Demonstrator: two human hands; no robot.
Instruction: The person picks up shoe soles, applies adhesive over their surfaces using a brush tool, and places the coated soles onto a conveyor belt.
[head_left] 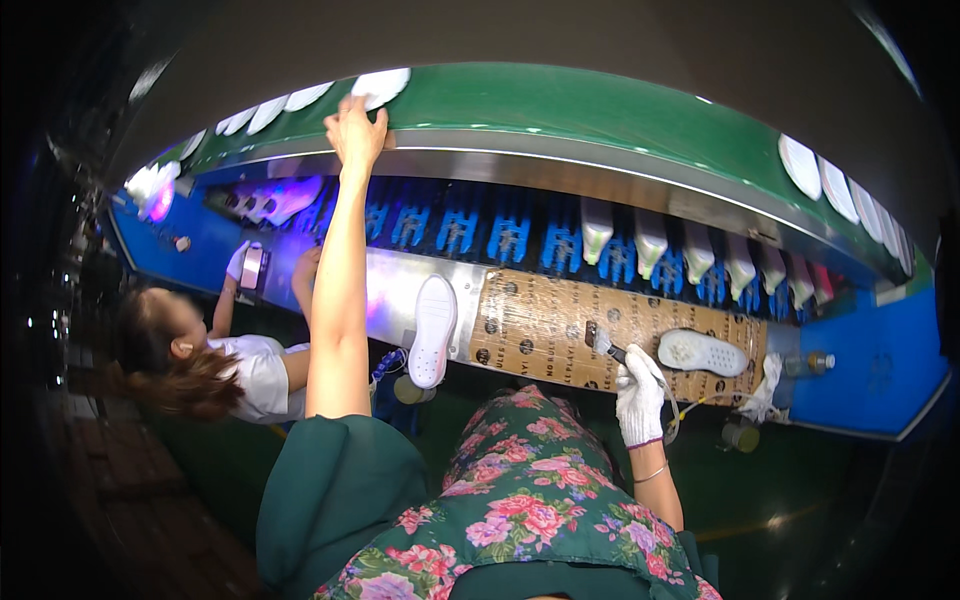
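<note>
Reaching left hand (357, 130) at conveyor edge (560, 150)

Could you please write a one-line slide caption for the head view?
Left hand reaches a white sole on the green conveyor; gloved right hand holds a brush.

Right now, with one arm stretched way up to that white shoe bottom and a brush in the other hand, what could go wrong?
The left hand only touches the edge of the white sole on the green belt, so it might slip and drop. The white sole hanging over the bench edge could tip off. The gloved right hand holds a brush unwatched; it might smear the cardboard mat.
</note>
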